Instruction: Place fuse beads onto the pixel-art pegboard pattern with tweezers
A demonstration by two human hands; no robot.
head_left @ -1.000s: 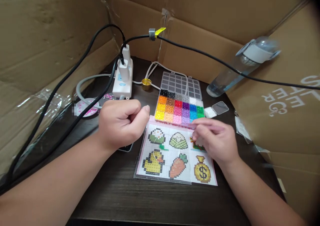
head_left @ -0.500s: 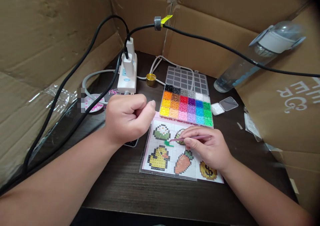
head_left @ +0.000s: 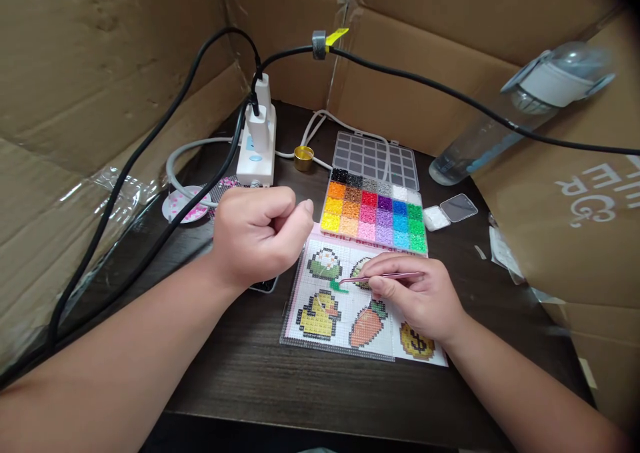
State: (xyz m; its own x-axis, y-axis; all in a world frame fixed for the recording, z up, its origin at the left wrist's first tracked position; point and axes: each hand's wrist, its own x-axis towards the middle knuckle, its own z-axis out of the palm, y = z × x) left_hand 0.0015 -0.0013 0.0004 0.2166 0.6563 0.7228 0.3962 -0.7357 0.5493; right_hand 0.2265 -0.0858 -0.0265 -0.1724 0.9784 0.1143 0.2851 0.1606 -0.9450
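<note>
My right hand (head_left: 417, 289) pinches a pair of pink tweezers (head_left: 395, 276). Their tip touches or is right beside a small cluster of green beads (head_left: 338, 285) on a clear pegboard (head_left: 345, 351). Under the board lies a pattern sheet (head_left: 439, 358) with a duck (head_left: 318, 321), a carrot (head_left: 367, 326) and a gold coin (head_left: 417, 341) printed on it. My right fingers partly cover another picture. My left hand (head_left: 260, 236) is a raised fist left of the sheet, with nothing showing in it. Behind the sheet stands an open bead box (head_left: 367, 216) sorted by colour.
A gold cup (head_left: 303, 159) and a white power strip (head_left: 257, 156) stand at the back. Black cables (head_left: 425, 79) cross the view. A water bottle (head_left: 515, 116) leans at the right, near a small white case (head_left: 437, 219). A round dish of pink beads (head_left: 180, 207) sits left. Cardboard walls (head_left: 290, 53) surround the table.
The view has shifted very slightly. Both hands keep their pose, and the tweezers stay at the green beads.
</note>
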